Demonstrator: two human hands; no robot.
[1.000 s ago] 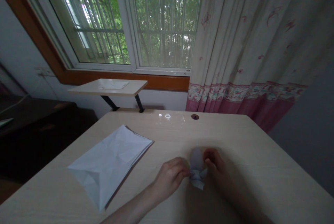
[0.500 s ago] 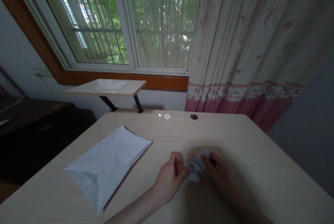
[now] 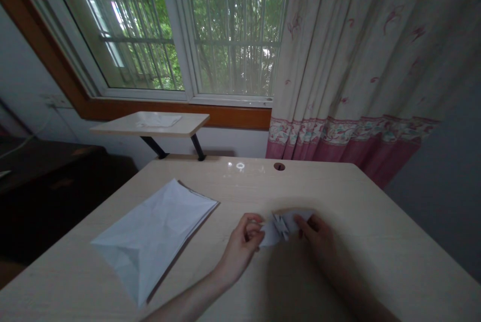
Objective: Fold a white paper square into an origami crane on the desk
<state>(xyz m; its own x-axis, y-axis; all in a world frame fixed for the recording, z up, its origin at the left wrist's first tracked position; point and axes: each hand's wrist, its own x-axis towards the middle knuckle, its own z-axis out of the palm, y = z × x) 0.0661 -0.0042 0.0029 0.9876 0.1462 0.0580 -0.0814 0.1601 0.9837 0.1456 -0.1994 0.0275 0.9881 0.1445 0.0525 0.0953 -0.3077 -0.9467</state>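
Between my two hands is a small piece of folded white paper (image 3: 280,228), with several tight creases bunched at its middle and a flatter flap at each end. My left hand (image 3: 244,237) pinches the left flap between thumb and fingers. The right flap is gripped by my right hand (image 3: 317,232), thumb on top; its other fingers are partly hidden in shadow. Left of my hands, a stack of creased white paper sheets (image 3: 158,232) lies on the light wooden desk (image 3: 233,187).
A raised shelf (image 3: 188,124) on black legs stands at the desk's back left, with a crumpled white sheet (image 3: 160,120) on it. A round cable hole (image 3: 279,167) is near the back edge. Behind are a barred window (image 3: 233,36) and a floral curtain (image 3: 345,61).
My hands have drawn slightly apart, the left one moving left. The folded paper between them is stretched wider, and its creased middle shows more.
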